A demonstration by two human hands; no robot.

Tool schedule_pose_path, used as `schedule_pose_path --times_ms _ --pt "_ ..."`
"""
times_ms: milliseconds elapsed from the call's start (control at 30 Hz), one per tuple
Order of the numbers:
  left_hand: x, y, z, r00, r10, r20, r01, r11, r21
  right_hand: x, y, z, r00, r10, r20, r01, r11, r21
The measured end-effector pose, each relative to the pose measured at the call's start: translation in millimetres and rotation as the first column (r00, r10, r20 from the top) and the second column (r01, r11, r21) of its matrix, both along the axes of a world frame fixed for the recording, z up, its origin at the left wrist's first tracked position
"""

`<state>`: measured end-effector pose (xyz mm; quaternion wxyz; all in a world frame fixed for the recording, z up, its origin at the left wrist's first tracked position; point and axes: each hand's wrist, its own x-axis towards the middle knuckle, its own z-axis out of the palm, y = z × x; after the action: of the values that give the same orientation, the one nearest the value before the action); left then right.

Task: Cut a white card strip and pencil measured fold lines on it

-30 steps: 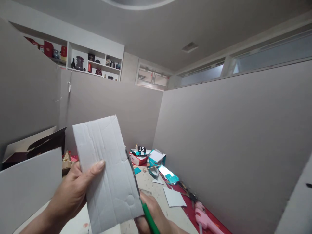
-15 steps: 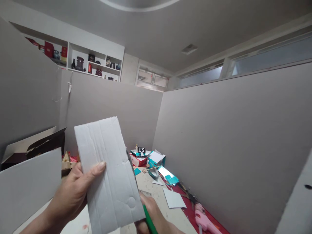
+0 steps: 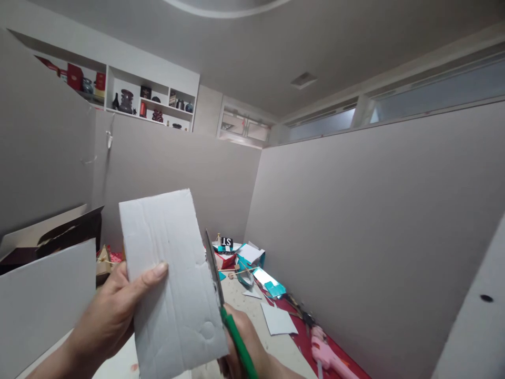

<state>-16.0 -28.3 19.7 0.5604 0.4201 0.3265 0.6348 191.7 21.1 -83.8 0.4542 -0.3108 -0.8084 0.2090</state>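
Note:
A creased white piece of cardboard [image 3: 173,300] stands tilted in front of me. My left hand [image 3: 114,310] grips its left side, thumb flat on the near face and fingers out of sight behind. My right hand [image 3: 248,342] holds green-handled scissors [image 3: 236,331] at the board's lower right edge. One blade shows along the right edge, pointing up and away; the other is hidden. Part of my right hand is behind the board and the green handle.
On the right of the table lie a white card [image 3: 278,319] and a pink glue gun [image 3: 329,353]. Small paper boat models [image 3: 226,247] and turquoise scraps [image 3: 275,288] sit further back. Cardboard sheets [image 3: 47,295] lean at left. Grey partitions [image 3: 355,210] enclose the table.
The scissors have come out from behind the board's right edge, so a blade now shows. The board has shifted slightly left at its lower end, and the view has turned a little.

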Motion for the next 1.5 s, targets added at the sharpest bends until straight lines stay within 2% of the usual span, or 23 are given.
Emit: schedule_pose_path --times_ms 33,100,167,233,433,533,600,700,833,867,900,967,1033,1100,1267,1333,1400,1500 --pt "-1.6 -0.2 1.1 1.000 0.001 -0.006 -0.001 1.000 -0.006 0.6 3.6 2.4 0.997 -0.069 0.043 0.070 0.997 -0.021" --pt "-5.1 0.6 3.5 1.000 0.009 -0.018 -0.009 1.000 -0.011 2.4 13.4 7.4 0.941 -0.216 0.261 0.231 0.972 -0.029" --pt "-8.9 4.3 5.1 0.999 0.030 -0.023 -0.030 1.000 -0.004 4.3 25.5 9.3 0.792 -0.318 0.521 0.371 0.929 0.004" --pt "-13.1 11.2 4.7 0.999 0.047 -0.023 -0.046 0.999 0.016 6.2 38.3 6.0 0.681 -0.359 0.638 0.442 0.897 0.033" --pt "-22.3 33.1 -3.0 0.999 -0.008 -0.034 0.010 0.998 0.063 16.0 68.1 -18.6 0.575 -0.379 0.726 0.499 0.865 0.056" --pt "-23.0 37.4 -3.3 1.000 0.022 -0.018 -0.021 0.997 0.068 22.8 75.9 -24.1 0.571 -0.353 0.741 0.497 0.867 0.030" --pt "-23.9 39.4 -2.9 0.999 0.036 -0.029 -0.033 0.997 0.071 26.1 77.7 -21.2 0.601 -0.325 0.730 0.478 0.878 -0.003" --pt "-25.2 43.0 -4.6 0.995 0.031 -0.098 -0.026 0.998 0.054 27.5 72.5 -4.8 0.704 -0.302 0.643 0.426 0.904 -0.042" --pt "-16.0 47.0 -16.4 0.973 0.015 -0.231 -0.002 0.999 0.055 21.6 45.8 26.3 0.883 -0.214 0.419 0.293 0.947 -0.134" --pt "-10.9 47.5 -21.0 0.965 0.015 -0.263 0.001 0.998 0.060 19.0 37.0 32.2 0.929 -0.152 0.338 0.225 0.956 -0.188" --pt "-5.0 47.9 -26.0 0.957 0.011 -0.289 0.008 0.998 0.062 16.3 28.2 36.8 0.993 -0.019 0.114 0.054 0.950 -0.309" --pt "7.0 48.9 -35.9 0.947 -0.031 -0.319 0.048 0.998 0.045 12.1 13.6 42.4 0.980 0.089 -0.177 -0.152 0.909 -0.387" --pt "15.9 51.5 -44.2 0.945 -0.127 -0.302 0.134 0.991 0.003 11.1 5.4 45.1 0.946 0.101 -0.309 -0.226 0.888 -0.400" --pt "19.2 56.2 -49.2 0.951 -0.183 -0.250 0.189 0.982 -0.001 13.5 3.7 47.2 0.939 0.076 -0.336 -0.216 0.890 -0.401" --pt "13.0 68.7 -48.2 0.988 -0.080 -0.131 0.096 0.988 0.122 17.8 12.7 47.4 0.940 0.021 -0.340 -0.170 0.895 -0.413" --pt "12.2 70.7 -47.2 0.989 -0.094 -0.117 0.108 0.987 0.122 15.4 17.1 43.9 0.920 -0.030 -0.391 -0.148 0.896 -0.418" --pt "13.1 71.5 -48.6 0.971 -0.185 -0.152 0.200 0.976 0.089 12.5 21.6 40.1 0.867 -0.119 -0.483 -0.112 0.899 -0.423" --pt "14.0 74.2 -55.3 0.874 -0.382 -0.299 0.401 0.916 0.000 10.7 27.5 38.2 0.732 -0.254 -0.633 -0.067 0.896 -0.438"
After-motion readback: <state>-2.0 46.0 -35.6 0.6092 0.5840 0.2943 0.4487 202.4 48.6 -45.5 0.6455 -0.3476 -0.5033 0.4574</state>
